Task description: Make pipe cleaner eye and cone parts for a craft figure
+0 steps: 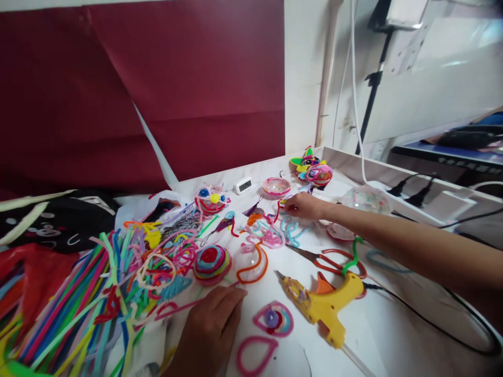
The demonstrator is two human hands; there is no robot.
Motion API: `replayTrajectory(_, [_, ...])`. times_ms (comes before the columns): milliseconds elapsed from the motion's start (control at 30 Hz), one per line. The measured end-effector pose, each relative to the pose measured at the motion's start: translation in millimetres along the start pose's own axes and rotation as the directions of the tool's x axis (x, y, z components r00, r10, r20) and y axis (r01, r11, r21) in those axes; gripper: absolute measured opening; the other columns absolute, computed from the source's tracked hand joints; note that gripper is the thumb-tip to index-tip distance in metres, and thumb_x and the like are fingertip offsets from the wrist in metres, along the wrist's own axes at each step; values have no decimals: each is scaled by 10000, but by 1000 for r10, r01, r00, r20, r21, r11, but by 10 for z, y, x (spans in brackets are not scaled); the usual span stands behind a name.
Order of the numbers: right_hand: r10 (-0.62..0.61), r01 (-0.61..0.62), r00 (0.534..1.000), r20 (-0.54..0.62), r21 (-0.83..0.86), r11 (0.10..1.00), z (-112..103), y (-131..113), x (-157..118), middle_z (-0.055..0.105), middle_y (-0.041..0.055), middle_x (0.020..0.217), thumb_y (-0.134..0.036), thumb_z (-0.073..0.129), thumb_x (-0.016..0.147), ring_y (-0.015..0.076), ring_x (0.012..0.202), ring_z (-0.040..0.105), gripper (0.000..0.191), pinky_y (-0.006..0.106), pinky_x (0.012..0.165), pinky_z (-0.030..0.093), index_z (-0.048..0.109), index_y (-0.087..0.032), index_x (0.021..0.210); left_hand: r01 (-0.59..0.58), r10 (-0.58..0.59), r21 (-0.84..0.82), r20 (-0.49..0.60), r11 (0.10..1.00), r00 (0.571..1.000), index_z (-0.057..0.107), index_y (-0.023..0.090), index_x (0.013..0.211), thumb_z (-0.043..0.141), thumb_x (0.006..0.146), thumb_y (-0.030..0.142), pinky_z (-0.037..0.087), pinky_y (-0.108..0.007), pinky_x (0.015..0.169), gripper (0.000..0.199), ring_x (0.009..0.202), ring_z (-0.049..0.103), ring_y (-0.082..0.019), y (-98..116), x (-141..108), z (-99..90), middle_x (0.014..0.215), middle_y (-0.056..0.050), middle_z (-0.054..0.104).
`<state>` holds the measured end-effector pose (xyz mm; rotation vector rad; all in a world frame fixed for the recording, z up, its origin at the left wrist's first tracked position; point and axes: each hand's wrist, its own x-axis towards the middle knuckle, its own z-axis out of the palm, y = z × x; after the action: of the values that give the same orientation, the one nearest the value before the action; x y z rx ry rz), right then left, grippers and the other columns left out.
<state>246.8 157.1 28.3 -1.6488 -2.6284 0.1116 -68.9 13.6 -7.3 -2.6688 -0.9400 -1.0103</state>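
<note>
My right hand (304,205) reaches across the table, its fingers pinched at a short red pipe cleaner (278,210), near a clear bowl with a pink rim (276,187). Close to the front edge, my left hand (215,324) rests with its fingers together; what it holds, if anything, is hidden. Just beyond it are a striped ball (212,263) and a clear dome edged with orange pipe cleaner (251,264). A pink eye-shaped piece (273,319) and a pink loop (256,356) lie to its right.
A yellow glue gun (328,303) and orange-handled scissors (334,260) lie at the right, with a black cord trailing. Pipe cleaners (78,309) pile up on the left. A small digital clock (243,185) and a power strip (451,205) are farther back.
</note>
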Motion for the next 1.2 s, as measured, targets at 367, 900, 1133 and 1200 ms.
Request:
replayTrajectory(367, [-11,15,998,57,-65,998,-23,-238,435,589,75,1127,-315,527,890,188,951,593,276,389,807,504,569,-159,1113,-4,5,-54,16,999,1000,626,171,966,498,829,95,544,-275,719,202,788,652,-168,14,-24,7,857,-58,699])
replayTrajectory(900, [-46,75,985,164,-178,981,38,-329,673,697,70,851,-206,650,722,223,822,637,142,298,672,470,703,-165,847,50,-38,-109,105,993,994,626,144,959,497,832,89,514,-284,724,189,805,619,-163,38,-20,-12,868,-70,680])
replayTrajectory(1133, [-1,27,988,153,-168,985,0,-318,754,698,39,883,-255,667,729,202,824,640,212,318,734,480,692,-145,909,60,-45,-127,116,990,992,631,130,980,496,842,104,513,-289,748,195,829,622,-168,48,-39,-2,887,-82,679])
replayTrajectory(1200, [22,-1,992,122,-166,986,-25,-316,740,689,42,911,-266,646,768,187,830,636,223,328,748,486,673,-137,947,63,-48,-137,114,989,992,636,135,972,489,846,110,516,-284,738,195,821,626,-165,62,-33,-1,878,-79,683])
